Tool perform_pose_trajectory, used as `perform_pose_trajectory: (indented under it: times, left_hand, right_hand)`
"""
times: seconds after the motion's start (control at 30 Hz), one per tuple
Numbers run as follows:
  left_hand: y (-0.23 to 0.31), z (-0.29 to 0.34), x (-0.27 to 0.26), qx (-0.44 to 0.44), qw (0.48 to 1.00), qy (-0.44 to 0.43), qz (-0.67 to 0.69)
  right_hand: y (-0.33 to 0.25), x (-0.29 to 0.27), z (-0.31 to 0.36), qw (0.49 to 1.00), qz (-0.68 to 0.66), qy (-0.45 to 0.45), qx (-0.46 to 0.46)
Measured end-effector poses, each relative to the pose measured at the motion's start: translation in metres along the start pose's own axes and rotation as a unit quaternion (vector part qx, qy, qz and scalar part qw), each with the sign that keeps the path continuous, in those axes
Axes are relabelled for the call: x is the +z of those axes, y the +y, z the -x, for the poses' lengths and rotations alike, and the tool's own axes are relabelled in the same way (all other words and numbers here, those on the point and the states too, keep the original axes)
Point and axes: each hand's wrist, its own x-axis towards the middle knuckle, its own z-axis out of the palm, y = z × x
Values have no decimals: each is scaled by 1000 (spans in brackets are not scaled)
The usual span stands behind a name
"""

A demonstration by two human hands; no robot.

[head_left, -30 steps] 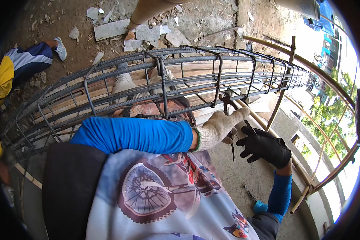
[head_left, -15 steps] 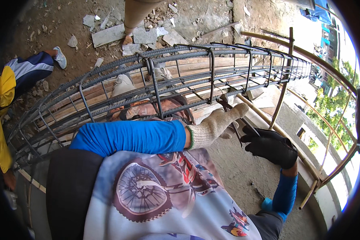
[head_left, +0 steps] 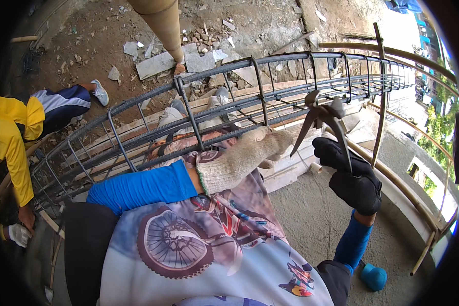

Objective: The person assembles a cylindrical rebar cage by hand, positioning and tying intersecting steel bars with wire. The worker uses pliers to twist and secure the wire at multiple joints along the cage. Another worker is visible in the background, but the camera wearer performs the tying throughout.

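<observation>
My left hand [head_left: 252,153], in a white knitted glove, is closed against the near lower bar of a long steel rebar cage [head_left: 194,113]. What its fingers hold is hidden; a thin wire [head_left: 302,157] shows just beside them. To its right, my right hand [head_left: 353,178] in a black glove grips one handle of a pair of end-cutting pincers [head_left: 322,111]. Their jaws point up and away, in front of the cage bars. The handles are spread, and the other handle hangs free close to my left fingertips.
At the left, a person in a yellow top [head_left: 15,137] bends beside the cage. A thick pole [head_left: 160,25] stands beyond it, near broken slabs [head_left: 160,60]. Bamboo poles [head_left: 392,196] run along the right. A blue round object [head_left: 373,277] lies on the concrete floor [head_left: 311,214].
The pincers have come up and away from the cage bar, and their handles have spread. My left hand has drawn back leftward. The view has shifted, showing more of the person in yellow.
</observation>
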Motion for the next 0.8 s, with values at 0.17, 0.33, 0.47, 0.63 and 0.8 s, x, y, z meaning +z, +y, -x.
perform_pose_trajectory:
  times: [0.17, 0.33, 0.47, 0.63, 0.8]
  left_hand:
    - [22, 14, 19, 178, 940, 114, -269]
    - [32, 9, 53, 271, 893, 65, -353]
    - [24, 8, 73, 277, 852, 24, -443]
    - [27, 16, 44, 359, 759, 45, -541]
    - [44, 29, -9, 396, 702, 209, -553]
  right_hand:
    - [-1, 1, 2, 985, -130, 116, 4]
    - [4, 17, -5, 967, -175, 170, -67]
    - [22, 32, -26, 941, -234, 184, -164]
    - [42, 44, -24, 911, -195, 267, -245]
    - [69, 62, -2, 818, -366, 356, -265]
